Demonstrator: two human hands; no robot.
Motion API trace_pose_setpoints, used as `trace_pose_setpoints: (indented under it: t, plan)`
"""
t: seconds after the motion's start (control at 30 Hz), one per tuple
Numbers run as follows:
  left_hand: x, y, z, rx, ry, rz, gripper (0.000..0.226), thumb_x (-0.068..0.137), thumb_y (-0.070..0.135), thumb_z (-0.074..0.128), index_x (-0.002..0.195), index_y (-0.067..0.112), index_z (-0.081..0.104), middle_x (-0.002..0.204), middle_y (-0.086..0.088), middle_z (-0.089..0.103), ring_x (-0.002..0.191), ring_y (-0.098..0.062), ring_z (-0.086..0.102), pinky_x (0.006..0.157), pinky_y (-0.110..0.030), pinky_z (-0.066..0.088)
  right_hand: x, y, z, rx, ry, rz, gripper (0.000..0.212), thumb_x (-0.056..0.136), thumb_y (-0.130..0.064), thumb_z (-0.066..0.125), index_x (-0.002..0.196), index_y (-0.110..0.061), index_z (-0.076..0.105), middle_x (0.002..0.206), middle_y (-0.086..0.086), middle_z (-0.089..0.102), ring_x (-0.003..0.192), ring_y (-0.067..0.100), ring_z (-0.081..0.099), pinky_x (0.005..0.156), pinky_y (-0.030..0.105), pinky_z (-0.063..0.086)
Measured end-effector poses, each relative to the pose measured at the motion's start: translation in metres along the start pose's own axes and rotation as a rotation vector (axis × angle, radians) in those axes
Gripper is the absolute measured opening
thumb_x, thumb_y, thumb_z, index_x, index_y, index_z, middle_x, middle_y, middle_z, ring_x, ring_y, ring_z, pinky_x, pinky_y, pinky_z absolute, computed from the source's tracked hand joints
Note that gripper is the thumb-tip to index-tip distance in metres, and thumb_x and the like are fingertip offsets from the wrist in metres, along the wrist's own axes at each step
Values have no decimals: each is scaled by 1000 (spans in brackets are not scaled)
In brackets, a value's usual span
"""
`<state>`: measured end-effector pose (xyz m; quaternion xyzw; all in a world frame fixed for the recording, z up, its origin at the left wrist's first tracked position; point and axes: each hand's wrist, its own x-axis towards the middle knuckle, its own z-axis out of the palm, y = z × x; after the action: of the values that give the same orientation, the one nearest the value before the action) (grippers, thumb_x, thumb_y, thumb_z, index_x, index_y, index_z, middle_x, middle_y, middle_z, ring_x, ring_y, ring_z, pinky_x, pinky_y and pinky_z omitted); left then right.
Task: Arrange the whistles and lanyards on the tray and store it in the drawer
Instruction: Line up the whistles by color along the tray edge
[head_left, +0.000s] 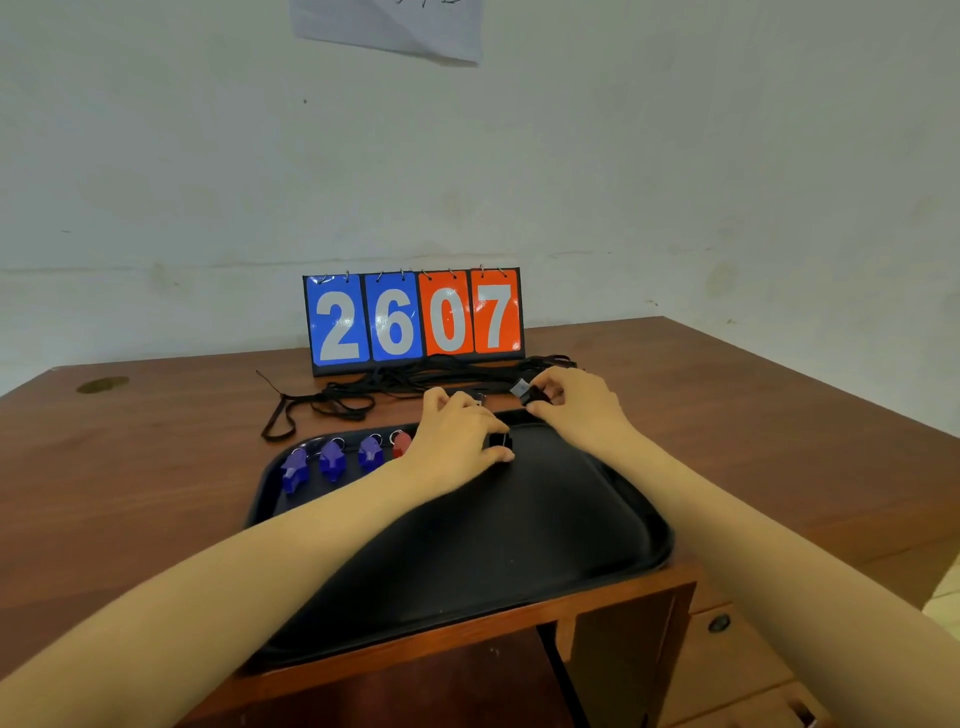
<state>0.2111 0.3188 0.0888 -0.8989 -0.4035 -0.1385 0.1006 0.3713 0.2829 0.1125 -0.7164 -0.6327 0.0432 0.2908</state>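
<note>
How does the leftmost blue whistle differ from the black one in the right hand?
The leftmost blue whistle lies on the tray, untouched; the black whistle is pinched in the right hand, past the tray's rim. The blue whistle looks translucent, the black whistle opaque. Both are small whistles.

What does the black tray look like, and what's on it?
The tray is matte black, plastic-looking, with rounded corners and a low raised rim. It lies flat on the wooden desk, reaching its front edge. Three blue whistles and a red whistle sit in a row by its far left rim. The left hand rests on it, gripping a small black thing.
</note>
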Motion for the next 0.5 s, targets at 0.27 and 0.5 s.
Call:
trace_pose_setpoints:
  t: [0.27, 0.5]
  plan:
    - [9, 0, 5, 26, 33, -135, 48, 82, 60, 52, 116, 28, 62, 114, 4, 62, 114, -16, 46, 102, -37, 23, 3, 6, 4, 42, -18, 12, 33, 85, -25, 64, 117, -22, 56, 112, -1, 62, 103, 16, 58, 97, 42, 47]
    - [6, 2, 3, 40, 47, -153, 50, 82, 60, 51, 117, 26, 61, 115, 3, 62, 113, -17, 47, 101, -36, 24, 3, 8, 4, -88, -43, -90, 30, 85, -19, 65, 114, -24, 60, 118, 0, 62, 110, 18, 56, 97, 42, 46]
